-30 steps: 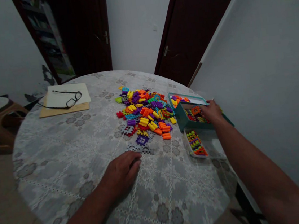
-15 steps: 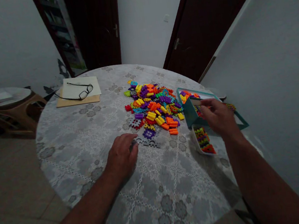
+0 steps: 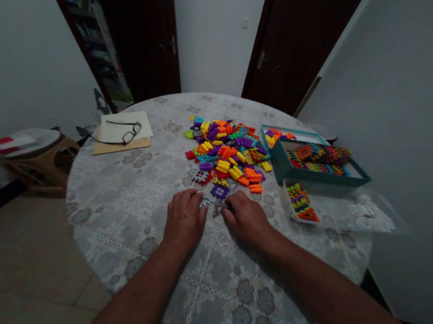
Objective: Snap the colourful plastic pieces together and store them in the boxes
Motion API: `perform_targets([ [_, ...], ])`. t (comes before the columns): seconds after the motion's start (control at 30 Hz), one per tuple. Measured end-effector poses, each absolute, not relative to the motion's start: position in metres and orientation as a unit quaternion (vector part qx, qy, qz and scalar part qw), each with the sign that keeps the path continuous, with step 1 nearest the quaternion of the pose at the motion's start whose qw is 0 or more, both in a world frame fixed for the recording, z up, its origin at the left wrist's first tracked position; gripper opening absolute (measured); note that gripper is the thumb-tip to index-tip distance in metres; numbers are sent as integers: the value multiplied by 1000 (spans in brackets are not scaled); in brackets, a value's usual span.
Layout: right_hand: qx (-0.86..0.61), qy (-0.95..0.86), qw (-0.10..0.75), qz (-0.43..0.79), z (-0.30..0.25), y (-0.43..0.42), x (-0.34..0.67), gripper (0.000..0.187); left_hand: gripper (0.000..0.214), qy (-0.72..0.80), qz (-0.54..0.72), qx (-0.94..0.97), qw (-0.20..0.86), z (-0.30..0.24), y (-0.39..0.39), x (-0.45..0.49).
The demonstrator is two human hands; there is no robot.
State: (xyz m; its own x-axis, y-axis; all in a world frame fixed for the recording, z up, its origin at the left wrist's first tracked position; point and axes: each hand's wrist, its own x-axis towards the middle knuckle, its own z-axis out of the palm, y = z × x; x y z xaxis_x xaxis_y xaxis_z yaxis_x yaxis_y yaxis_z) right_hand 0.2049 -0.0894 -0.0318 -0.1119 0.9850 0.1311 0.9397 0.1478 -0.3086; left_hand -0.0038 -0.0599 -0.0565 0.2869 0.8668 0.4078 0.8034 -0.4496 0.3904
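Observation:
My left hand (image 3: 184, 219) rests on the table with its thumb and fingers closed on the left end of a grey interlocking plastic piece (image 3: 206, 202). From the other side, my right hand (image 3: 247, 217) pinches at the right end of the grey pieces, its fingers curled and partly hiding them. Just beyond the fingertips lies a purple window-shaped piece (image 3: 219, 191). Behind it spreads a heap of colourful interlocking plastic pieces (image 3: 231, 149) in yellow, orange, purple, red and blue.
A teal box (image 3: 279, 162) of joined pieces stands at the right, beside its lid (image 3: 311, 134). Nearer is a clear tub (image 3: 290, 210) with stacked pieces, then a clear bag (image 3: 371, 216) of white parts. Eyeglasses (image 3: 128, 136) lie on papers (image 3: 144, 123) at the far left.
My right hand has come left from above the teal box to the grey pieces in front of me. My left hand stays at the grey pieces. The view has shifted slightly.

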Motion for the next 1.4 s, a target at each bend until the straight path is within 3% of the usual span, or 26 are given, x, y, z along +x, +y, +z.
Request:
perform_targets([
  [0.27,-585,-782,199,86,-38,-98,212,7,28,511,292,805,77,-59,-57,-8],
  [0.57,-531,-767,333,135,-42,-97,212,21,48,463,357,794,167,-54,-57,-10],
  [0.73,-489,-776,358,175,-40,-99,210,30,32,433,364,797,211,-47,-58,-12],
  [0.87,-467,-776,372,203,-41,-98,213,27,31,434,357,797,222,-47,-57,-13],
  [1.2,-519,-778,314,160,-46,-89,204,15,43,452,318,782,289,-40,-59,-11],
  [1.4,-566,-771,276,93,-42,-80,213,45,49,490,320,765,268,-39,-56,-12],
])
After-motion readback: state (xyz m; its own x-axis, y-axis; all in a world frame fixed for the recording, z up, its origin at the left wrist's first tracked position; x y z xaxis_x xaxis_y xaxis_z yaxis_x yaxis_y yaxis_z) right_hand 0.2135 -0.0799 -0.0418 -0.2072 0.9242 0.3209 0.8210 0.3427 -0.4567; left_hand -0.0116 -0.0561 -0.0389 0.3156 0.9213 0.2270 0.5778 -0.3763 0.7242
